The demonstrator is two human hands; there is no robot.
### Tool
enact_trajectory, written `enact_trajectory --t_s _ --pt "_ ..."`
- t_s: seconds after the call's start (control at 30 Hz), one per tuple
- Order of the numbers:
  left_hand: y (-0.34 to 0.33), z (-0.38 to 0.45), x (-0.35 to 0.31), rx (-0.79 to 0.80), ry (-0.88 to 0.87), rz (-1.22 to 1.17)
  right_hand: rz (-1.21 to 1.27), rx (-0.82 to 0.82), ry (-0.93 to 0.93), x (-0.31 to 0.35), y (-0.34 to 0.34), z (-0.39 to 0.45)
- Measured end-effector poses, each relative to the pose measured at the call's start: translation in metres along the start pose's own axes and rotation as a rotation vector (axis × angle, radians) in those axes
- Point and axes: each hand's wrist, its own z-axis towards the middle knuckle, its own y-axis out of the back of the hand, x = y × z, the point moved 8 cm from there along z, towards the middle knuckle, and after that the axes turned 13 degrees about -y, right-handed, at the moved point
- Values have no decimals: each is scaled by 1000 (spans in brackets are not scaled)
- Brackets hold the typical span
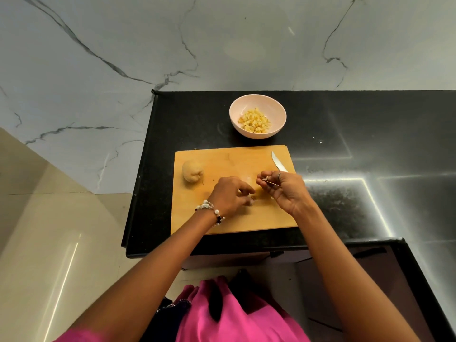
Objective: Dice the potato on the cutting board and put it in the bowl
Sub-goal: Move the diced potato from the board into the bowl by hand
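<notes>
- Handling the potato (193, 171) should be easy as a matter of weight: it looks peeled, pale and firm, small enough for one hand, though its rounded, probably damp surface could roll or slip under a blade. It lies at the left edge of the cutting board (222, 156), left of centre in the frame, well apart from both hands.
- Judging from its shape, the safest hold would be fingers curled over the top and sides, pressing it down on the board so a flat cut face can be made first.
- The right hand (283, 191), right of centre, has its fingers curled round the knife (278, 162); the blade points up and away toward the bowl, and a small pale scrap seems pinched or stuck at the fingertips.
- The left hand (229, 196), at the centre of the frame, hovers low over the board with fingers loosely curled around a few small pale bits; the blur makes it impossible to tell whether it actually grips them.
- The bowl (234, 112), pale pink, stands on the black desk (345, 124) just beyond the board's far edge, above centre in the frame.
- Inside the bowl sits a heap of diced potato (255, 120), small yellowish cubes covering the bottom and leaving plenty of room, so the task looks partly done.
</notes>
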Motion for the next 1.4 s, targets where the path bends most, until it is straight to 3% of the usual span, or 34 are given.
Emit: enact_trajectory --t_s 0.2,0.4,0.53,0.63,0.73,0.83,0.93,1.0,1.2,1.4 --pt "-20 6 -12 152 -158 247 -131 -162 59 6 11 -1" --pt "-21 6 -20 162 -224 445 -174 -163 48 1 14 -3" --pt "-22 6 -22 107 -270 442 -201 -138 53 -6 14 -8" --pt "-19 7 -6 74 -145 301 -207 -136 70 -10 15 -12" --pt "-4 5 6 -90 -18 27 -264 -133 101 -12 16 -13" --pt "9 0 16 -169 114 -126 -571 -138 207 -12 9 -14" --pt "11 -3 21 -152 177 -214 -1005 -285 341 -10 -2 -17" --pt "12 -5 26 -184 224 -248 -1161 -344 439 -10 -13 -19" --pt "13 -17 41 -295 373 -455 -1384 -359 598 -19 -45 -24" --pt "11 -24 46 -361 457 -696 -1396 -319 588 -21 -49 -22"
